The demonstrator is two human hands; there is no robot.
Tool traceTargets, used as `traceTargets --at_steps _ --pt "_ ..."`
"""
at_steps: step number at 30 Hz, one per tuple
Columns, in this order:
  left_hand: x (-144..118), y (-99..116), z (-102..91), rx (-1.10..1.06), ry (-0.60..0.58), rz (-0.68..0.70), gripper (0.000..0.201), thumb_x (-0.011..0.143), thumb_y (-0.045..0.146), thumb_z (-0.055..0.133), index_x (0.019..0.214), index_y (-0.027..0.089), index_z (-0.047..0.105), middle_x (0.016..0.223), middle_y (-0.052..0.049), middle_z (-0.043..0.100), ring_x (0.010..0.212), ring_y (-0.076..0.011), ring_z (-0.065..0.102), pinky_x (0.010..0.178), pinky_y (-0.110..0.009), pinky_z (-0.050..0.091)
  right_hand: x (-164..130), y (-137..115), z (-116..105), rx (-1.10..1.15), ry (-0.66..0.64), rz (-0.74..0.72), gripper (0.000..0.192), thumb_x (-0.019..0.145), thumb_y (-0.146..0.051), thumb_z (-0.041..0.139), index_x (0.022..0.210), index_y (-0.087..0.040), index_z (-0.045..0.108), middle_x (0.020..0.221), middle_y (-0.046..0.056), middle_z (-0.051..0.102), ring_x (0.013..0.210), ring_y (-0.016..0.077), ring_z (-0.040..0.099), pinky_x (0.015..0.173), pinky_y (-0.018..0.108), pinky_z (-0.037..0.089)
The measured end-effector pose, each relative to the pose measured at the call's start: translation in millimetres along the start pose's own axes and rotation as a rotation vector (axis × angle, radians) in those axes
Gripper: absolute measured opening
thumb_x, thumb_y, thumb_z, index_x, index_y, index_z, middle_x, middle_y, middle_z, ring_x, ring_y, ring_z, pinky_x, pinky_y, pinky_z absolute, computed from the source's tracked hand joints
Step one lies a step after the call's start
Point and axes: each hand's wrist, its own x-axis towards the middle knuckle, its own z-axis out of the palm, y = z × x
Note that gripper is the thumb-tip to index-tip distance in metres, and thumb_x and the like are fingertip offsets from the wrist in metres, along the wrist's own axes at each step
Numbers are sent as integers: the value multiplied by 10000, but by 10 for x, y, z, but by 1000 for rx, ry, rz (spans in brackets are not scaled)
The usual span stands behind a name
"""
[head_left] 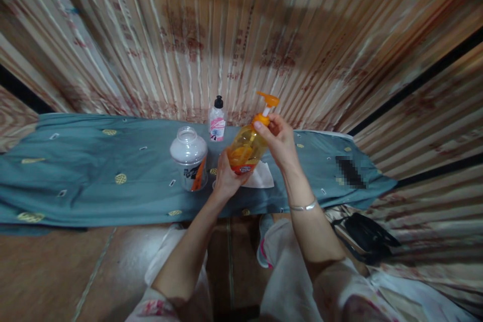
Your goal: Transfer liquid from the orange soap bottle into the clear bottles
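Both hands hold a clear yellow pump bottle [247,143] with an orange pump head, tilted to the right above the cloth. My left hand [228,176] is wrapped round its lower part, by the orange label. At the neck, my right hand [277,138] grips the orange collar between thumb and fingers. Left of the bottle stands a wide clear plastic jar [188,153] with an uncovered mouth and a black and orange label. A small clear bottle [217,121] with a black cap and pink label stands upright behind. Under the pump bottle lies a white sheet [260,177], partly hidden.
A green patterned cloth [90,161] covers the low bench or table. Pleated curtains [234,35] hang behind and at the sides. A blurred-out dark object [350,172] lies at the right end. Below it is a black bag [370,234], next to my leg.
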Motion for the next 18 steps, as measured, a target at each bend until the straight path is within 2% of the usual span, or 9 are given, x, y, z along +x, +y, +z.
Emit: traceTargets --at_steps 3,6,8,12,15,18 --pt "-4 0 2 -12 6 -6 870 632 375 945 1355 184 502 1311 -147 657 1250 -338 652 1096 -527 541 -40 -24 -28 32 -53 -4 626 680 -761 795 1043 -265 676 1085 37 746 1051 224 688 1009 402 547" --pt "-2 -28 10 -26 3 1 891 622 397 950 1360 191 496 1317 -146 653 1256 -339 647 1095 -533 537 -14 -4 -33 21 -11 -33 687 655 -742 825 1133 -273 672 1199 51 734 1142 238 673 1056 424 530" --pt "0 -49 18 -23 10 9 895 619 394 951 1361 186 496 1316 -149 652 1258 -340 645 1092 -530 537 25 33 -29 -36 38 -48 691 641 -733 837 1120 -264 669 1178 56 734 1143 240 667 1053 427 529" --pt "0 -64 32 4 23 32 864 633 390 944 1351 181 512 1289 -144 662 1220 -332 659 1067 -520 555 58 112 -29 -121 100 -50 604 630 -710 853 966 -246 661 1010 31 731 1017 219 669 997 407 545" --pt "0 -68 35 15 22 50 854 636 393 946 1345 187 517 1275 -138 669 1208 -333 664 1055 -531 560 11 131 -46 -74 70 -47 576 669 -728 815 964 -254 673 999 26 738 994 217 674 983 410 550" --pt "1 -79 35 11 22 57 868 636 406 947 1351 197 502 1285 -134 666 1224 -338 660 1055 -555 559 -43 111 -63 -31 6 -60 572 720 -735 771 1046 -270 702 1084 42 752 1069 241 680 1009 437 541"
